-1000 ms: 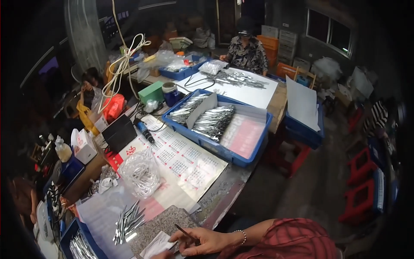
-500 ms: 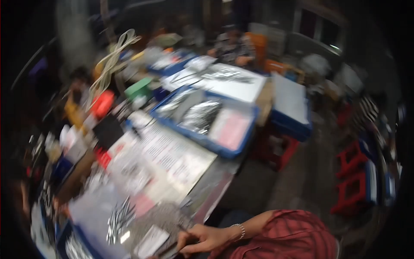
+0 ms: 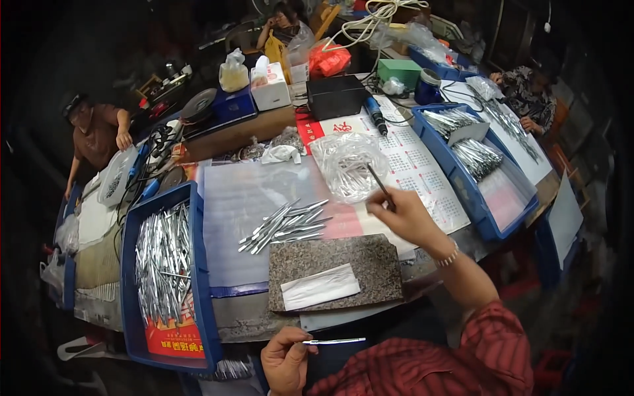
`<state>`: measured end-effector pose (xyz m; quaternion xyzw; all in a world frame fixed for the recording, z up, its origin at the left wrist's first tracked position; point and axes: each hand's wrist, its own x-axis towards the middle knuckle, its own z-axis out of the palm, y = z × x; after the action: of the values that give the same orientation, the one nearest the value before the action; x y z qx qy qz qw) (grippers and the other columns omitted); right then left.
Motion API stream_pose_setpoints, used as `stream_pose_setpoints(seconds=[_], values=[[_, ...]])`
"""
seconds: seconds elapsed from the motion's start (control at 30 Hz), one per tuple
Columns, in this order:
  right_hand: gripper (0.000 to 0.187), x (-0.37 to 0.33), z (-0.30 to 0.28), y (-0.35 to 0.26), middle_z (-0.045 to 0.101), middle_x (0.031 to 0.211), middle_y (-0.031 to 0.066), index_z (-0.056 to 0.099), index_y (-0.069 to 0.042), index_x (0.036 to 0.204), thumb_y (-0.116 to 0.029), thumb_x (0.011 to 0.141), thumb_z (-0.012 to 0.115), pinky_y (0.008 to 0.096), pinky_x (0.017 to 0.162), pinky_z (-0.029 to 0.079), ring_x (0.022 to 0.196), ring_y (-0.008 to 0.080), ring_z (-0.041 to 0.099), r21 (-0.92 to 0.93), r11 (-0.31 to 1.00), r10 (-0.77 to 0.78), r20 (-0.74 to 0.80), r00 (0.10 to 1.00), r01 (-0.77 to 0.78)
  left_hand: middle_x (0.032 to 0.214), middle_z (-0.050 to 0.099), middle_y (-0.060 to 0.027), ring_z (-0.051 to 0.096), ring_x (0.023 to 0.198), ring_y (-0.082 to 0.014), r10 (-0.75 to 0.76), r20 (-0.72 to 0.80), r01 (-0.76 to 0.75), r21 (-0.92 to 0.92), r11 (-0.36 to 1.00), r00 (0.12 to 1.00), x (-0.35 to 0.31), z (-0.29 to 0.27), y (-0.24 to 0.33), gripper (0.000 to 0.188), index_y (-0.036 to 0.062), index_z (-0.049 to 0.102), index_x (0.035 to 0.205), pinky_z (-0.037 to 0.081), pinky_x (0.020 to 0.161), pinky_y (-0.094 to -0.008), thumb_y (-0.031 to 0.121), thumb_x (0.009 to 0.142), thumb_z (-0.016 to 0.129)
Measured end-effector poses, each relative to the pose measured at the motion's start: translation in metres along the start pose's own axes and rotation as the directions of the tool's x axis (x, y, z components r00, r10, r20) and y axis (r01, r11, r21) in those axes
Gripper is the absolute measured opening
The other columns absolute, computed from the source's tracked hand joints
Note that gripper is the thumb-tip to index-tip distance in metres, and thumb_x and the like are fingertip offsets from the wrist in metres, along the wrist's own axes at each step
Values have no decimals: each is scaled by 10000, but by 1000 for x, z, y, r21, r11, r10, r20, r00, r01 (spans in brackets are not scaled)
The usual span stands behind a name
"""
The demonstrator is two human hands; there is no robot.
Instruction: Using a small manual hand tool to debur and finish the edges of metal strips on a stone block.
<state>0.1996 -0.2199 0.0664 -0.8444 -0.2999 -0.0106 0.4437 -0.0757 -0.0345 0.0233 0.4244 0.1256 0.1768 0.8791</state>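
While the left hand pinched a thin silver tool by its end at the near edge of the worktable, the right hand was closed on a dark slim stick, its tip over a clear plastic bag of metal pieces. Between the hands lay a speckled stone slab bearing a small whitish packet. Just beyond it a loose heap of silver tools rested on a clear sheet. A blue tray of more silver tools sat at the left edge, a red label at its near end. A white printed calendar sheet spread toward the right edge. A white box and a green box stood at the far side. Other people sat around the dim, cluttered room; the corners were too dark to read.
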Motion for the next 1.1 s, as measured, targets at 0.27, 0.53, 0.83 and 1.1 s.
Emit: stream_pose_setpoints(seconds=[0.27,0.53,0.83,1.1], values=[[160,93,53,77,655,796,248,609,6,935,-83,810,566,507,725,508,795,424,648,-428,903,-11,23,1000,20,945,621,-92,591,727,-144,-29,60,23,86,996,998,-4,-5,4,147,-32,655,1014,498,663,-261,-83,911,564],[130,77,24,62,651,786,251,634,11,814,-86,769,561,497,698,507,770,426,643,-487,871,81,10,997,-66,858,630,-72,587,694,-132,-99,-35,101,58,993,994,-7,1,4,146,-24,628,1063,489,640,-241,-38,925,584],[255,-83,-7,-35,626,819,3,650,-12,1084,-46,831,646,217,632,444,708,51,544,326,833,245,507,826,-447,896,639,-63,595,703,-111,-155,-65,161,103,981,986,8,9,-13,229,-46,626,1135,486,620,-226,-26,907,625],[219,-142,23,-47,593,745,17,654,0,1043,-10,824,653,221,541,409,607,51,510,380,868,69,547,834,-320,967,571,-13,558,738,-49,-146,173,95,274,957,974,20,26,-19,164,-20,649,1103,455,680,-184,29,967,572]])
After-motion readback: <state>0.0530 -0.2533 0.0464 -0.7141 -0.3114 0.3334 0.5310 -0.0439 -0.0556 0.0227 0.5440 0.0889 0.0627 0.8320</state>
